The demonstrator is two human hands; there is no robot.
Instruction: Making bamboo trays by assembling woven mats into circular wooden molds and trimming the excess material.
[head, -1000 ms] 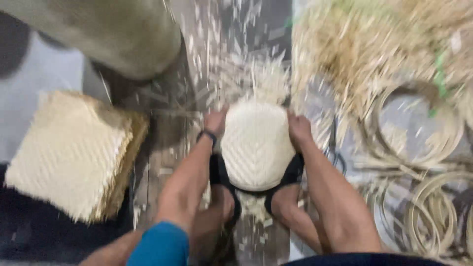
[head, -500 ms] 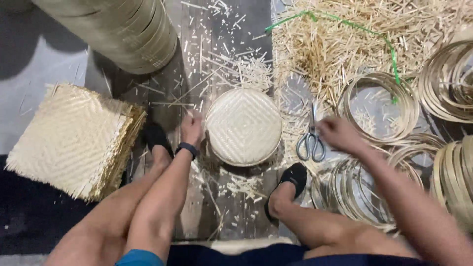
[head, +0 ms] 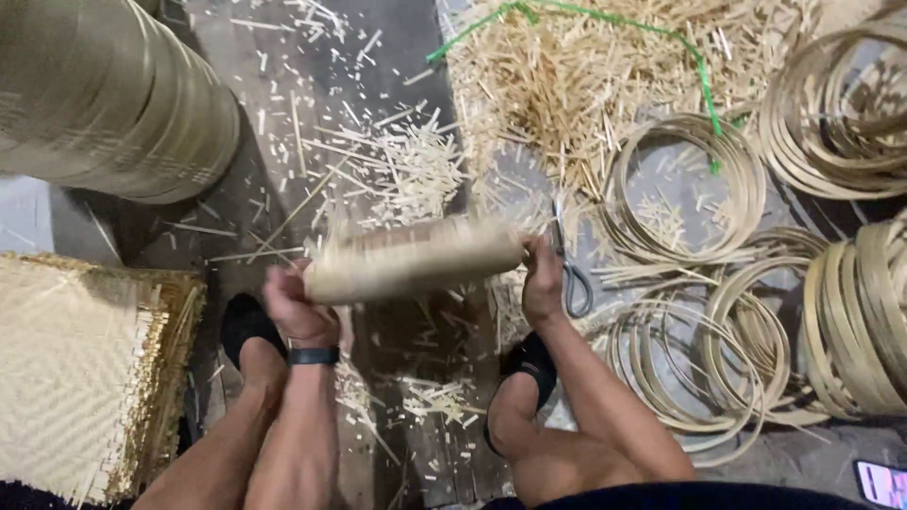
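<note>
I hold a round woven bamboo basket point(head: 416, 260) edge-on and blurred, lifted above the floor between my knees. My left hand point(head: 298, 307), with a dark band at its wrist, grips the basket's left side. My right hand point(head: 541, 283) grips the right side. Bamboo offcuts point(head: 406, 165) lie scattered on the floor beyond the basket. My feet in black shoes rest on either side below it.
A stack of flat woven mats point(head: 85, 368) lies at the left. A tall stack of baskets point(head: 104, 94) stands top left. Scissors point(head: 572, 274) lie right of my right hand. Bamboo hoops point(head: 680, 189) and a pile of bamboo sticks point(head: 586, 66) fill the right. A phone point(head: 883, 482) sits bottom right.
The basket lay flat on the floor with only my left hand on it. My right hand came back from the scissors, and both hands have now lifted and tilted the basket on edge.
</note>
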